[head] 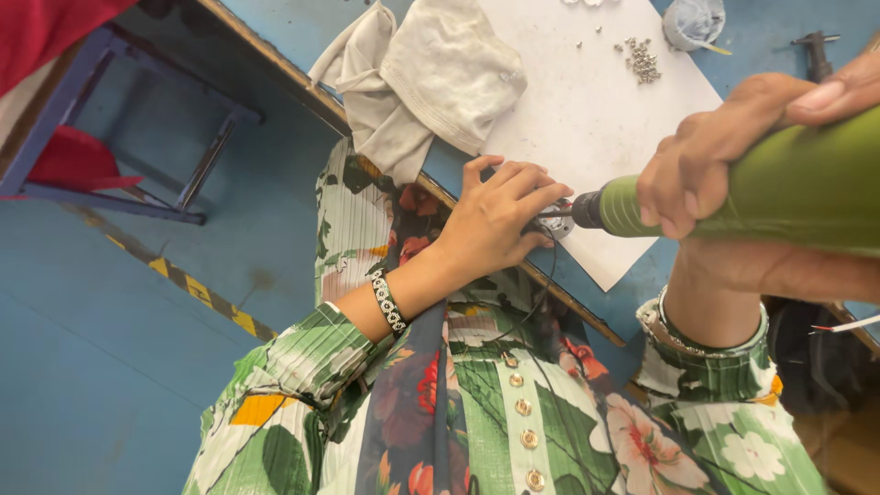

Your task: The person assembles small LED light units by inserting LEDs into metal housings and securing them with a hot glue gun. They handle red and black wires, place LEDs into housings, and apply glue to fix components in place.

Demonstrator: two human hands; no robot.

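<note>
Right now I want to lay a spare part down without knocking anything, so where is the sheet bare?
The white sheet is bare in its middle, between the crumpled cloth and the pile of small metal bits. Its near corner is crowded: the left hand pins a small metal part there, and the right hand brings the green power tool to it.

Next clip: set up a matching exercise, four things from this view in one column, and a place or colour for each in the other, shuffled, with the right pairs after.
Things:
1. power screwdriver
2. cloth
3. pile of screws
4. small metal part

Place or colour:
A. loose on the white sheet, far side
B. green, gripped by the right hand
C. under the left hand fingertips, at the tool tip
D. beige, crumpled at the table edge

Pairs: 1-B, 2-D, 3-A, 4-C
</note>
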